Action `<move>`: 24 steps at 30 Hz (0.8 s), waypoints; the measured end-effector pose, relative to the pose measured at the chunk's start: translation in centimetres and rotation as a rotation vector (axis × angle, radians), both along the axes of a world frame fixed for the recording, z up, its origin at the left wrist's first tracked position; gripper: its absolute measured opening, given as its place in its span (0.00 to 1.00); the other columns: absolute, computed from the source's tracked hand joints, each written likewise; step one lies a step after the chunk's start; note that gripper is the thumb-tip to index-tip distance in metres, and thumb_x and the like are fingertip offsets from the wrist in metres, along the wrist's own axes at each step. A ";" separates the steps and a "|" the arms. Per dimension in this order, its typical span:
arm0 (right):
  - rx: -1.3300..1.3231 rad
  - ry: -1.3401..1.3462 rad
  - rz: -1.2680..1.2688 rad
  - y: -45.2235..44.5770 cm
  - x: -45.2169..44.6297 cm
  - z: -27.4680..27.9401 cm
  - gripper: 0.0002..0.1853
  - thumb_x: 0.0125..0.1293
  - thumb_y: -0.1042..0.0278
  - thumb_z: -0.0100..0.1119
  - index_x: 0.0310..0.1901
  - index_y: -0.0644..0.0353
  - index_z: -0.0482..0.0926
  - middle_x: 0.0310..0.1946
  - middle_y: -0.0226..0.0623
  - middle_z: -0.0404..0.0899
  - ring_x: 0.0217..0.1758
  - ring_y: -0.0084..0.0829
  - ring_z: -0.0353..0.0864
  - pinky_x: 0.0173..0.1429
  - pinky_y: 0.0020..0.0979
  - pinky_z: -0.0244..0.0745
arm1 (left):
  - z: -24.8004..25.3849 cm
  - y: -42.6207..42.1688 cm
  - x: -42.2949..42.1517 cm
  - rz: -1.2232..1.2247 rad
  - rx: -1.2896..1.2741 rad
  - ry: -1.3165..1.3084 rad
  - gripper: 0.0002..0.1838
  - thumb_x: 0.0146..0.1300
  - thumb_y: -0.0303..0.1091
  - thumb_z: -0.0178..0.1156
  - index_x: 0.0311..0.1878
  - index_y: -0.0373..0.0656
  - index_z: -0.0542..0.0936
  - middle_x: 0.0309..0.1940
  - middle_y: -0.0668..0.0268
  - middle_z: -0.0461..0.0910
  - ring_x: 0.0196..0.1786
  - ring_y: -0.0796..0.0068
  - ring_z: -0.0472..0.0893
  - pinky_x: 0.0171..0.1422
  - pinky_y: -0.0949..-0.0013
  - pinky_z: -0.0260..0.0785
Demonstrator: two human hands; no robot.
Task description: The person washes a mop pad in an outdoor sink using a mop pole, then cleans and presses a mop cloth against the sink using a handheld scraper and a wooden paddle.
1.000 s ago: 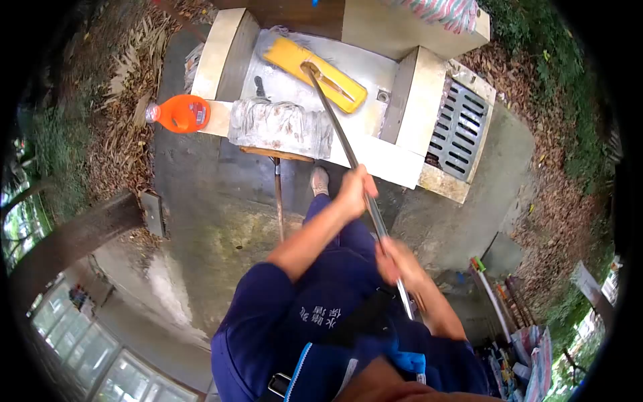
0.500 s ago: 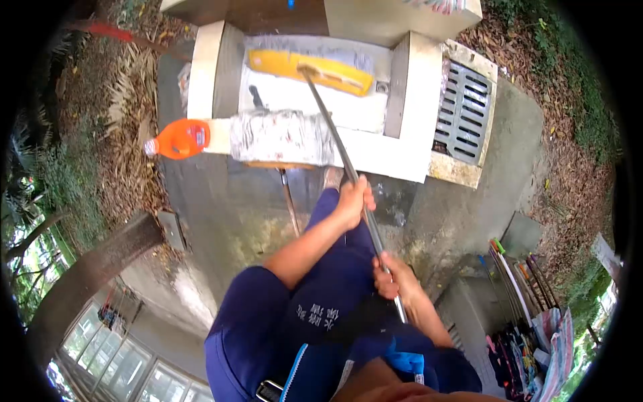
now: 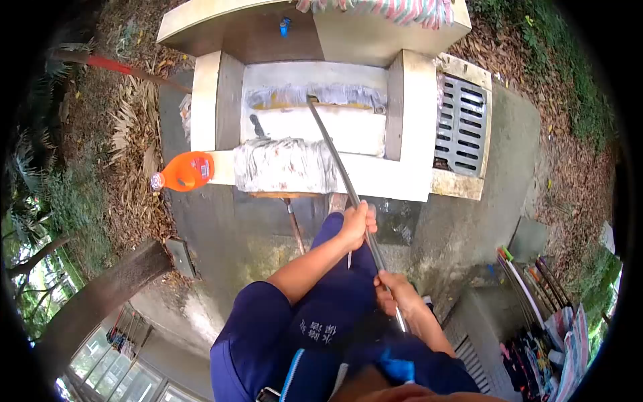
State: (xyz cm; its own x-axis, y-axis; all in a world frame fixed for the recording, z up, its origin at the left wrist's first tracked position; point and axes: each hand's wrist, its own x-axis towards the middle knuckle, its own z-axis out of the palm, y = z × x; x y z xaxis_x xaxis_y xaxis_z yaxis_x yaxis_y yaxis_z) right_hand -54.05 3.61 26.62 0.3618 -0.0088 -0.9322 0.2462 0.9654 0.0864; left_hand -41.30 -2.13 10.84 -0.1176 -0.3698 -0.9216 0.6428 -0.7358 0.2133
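Observation:
My left hand [image 3: 358, 224] is wrapped round the metal pole of a flat mop [image 3: 335, 151]. Lower down the same pole, nearer my body, my right hand [image 3: 396, 293] is closed too. The mop's wide head [image 3: 305, 96] lies at the back of a white basin [image 3: 268, 74]. Grey-white cloth shows on the head, with a strip of its yellow plate along the lower edge. A second mop head with grey-white cloth [image 3: 287, 165] rests across the basin's front wall. To its left, an orange bottle [image 3: 186, 172] lies on the ledge.
A blue tap [image 3: 284, 27] sticks out from the back wall, under a striped cloth [image 3: 395, 9]. Right of the basin is a slotted drain grate [image 3: 461, 126]. Several poles [image 3: 529, 285] and hanging cloths [image 3: 536, 362] stand at lower right. A curved trunk [image 3: 100, 295] rises at left.
The mop head has turned: its broad yellow face showed before, and now mostly cloth shows. My hands keep their grip on the pole. The camera view has shifted, showing more of the back wall.

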 end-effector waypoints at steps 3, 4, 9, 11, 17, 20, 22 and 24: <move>-0.307 -0.106 -0.038 -2.6 2.1 -8.8 0.16 0.66 0.51 0.48 0.31 0.57 0.68 0.12 0.21 0.55 0.10 0.15 0.50 0.12 0.19 0.45 | -7.1 -6.1 2.8 -0.355 -0.119 -0.237 0.22 0.68 0.41 0.41 0.18 0.42 0.67 0.11 0.67 0.65 0.10 0.72 0.62 0.15 0.67 0.59; -0.264 -0.131 -0.091 -3.0 3.1 -9.6 0.17 0.65 0.50 0.48 0.32 0.57 0.68 0.12 0.20 0.56 0.10 0.14 0.51 0.12 0.19 0.45 | -10.3 -7.5 3.3 -0.156 -0.168 -0.248 0.21 0.68 0.41 0.43 0.19 0.42 0.67 0.11 0.66 0.65 0.10 0.74 0.62 0.16 0.68 0.59; -0.148 0.035 -0.025 1.7 0.6 -0.8 0.17 0.64 0.49 0.50 0.34 0.56 0.69 0.12 0.25 0.62 0.08 0.16 0.56 0.10 0.19 0.49 | -1.3 -0.7 1.2 -0.189 -0.179 -0.114 0.21 0.67 0.41 0.45 0.20 0.40 0.66 0.11 0.66 0.65 0.11 0.74 0.63 0.17 0.69 0.60; -0.049 -0.044 -0.092 2.8 -0.4 1.1 0.15 0.66 0.51 0.47 0.33 0.56 0.67 0.11 0.22 0.57 0.07 0.16 0.52 0.09 0.20 0.45 | 0.4 1.6 -0.1 -0.085 -0.190 -0.023 0.20 0.67 0.43 0.46 0.21 0.41 0.68 0.12 0.66 0.64 0.13 0.71 0.66 0.17 0.68 0.61; -0.228 -0.098 -0.145 -3.1 2.3 -10.1 0.16 0.65 0.51 0.49 0.34 0.56 0.68 0.11 0.21 0.55 0.08 0.15 0.52 0.10 0.19 0.45 | -11.4 -6.9 2.9 -0.348 -0.238 -0.297 0.24 0.66 0.45 0.44 0.15 0.42 0.68 0.09 0.62 0.68 0.10 0.69 0.65 0.16 0.64 0.57; -0.240 -0.086 -0.101 -2.3 2.1 -5.6 0.16 0.64 0.50 0.51 0.34 0.56 0.69 0.11 0.22 0.58 0.08 0.15 0.53 0.10 0.20 0.46 | -4.6 -5.2 2.6 -0.169 -0.295 -0.163 0.26 0.66 0.48 0.43 0.14 0.45 0.68 0.08 0.64 0.66 0.11 0.69 0.65 0.15 0.64 0.55; -0.169 -0.007 -0.083 1.3 0.1 -0.5 0.16 0.64 0.50 0.51 0.33 0.56 0.69 0.12 0.23 0.59 0.08 0.16 0.53 0.10 0.20 0.46 | -1.6 -0.9 0.5 -0.165 -0.225 -0.036 0.26 0.66 0.49 0.42 0.14 0.45 0.67 0.10 0.63 0.67 0.12 0.70 0.66 0.17 0.66 0.57; -0.110 -0.007 -0.084 1.9 -1.2 1.4 0.16 0.64 0.50 0.51 0.33 0.56 0.69 0.12 0.23 0.59 0.07 0.16 0.53 0.10 0.20 0.46 | 0.6 1.3 -0.8 -0.014 -0.197 0.091 0.26 0.66 0.48 0.42 0.16 0.42 0.69 0.10 0.61 0.68 0.13 0.69 0.68 0.20 0.63 0.62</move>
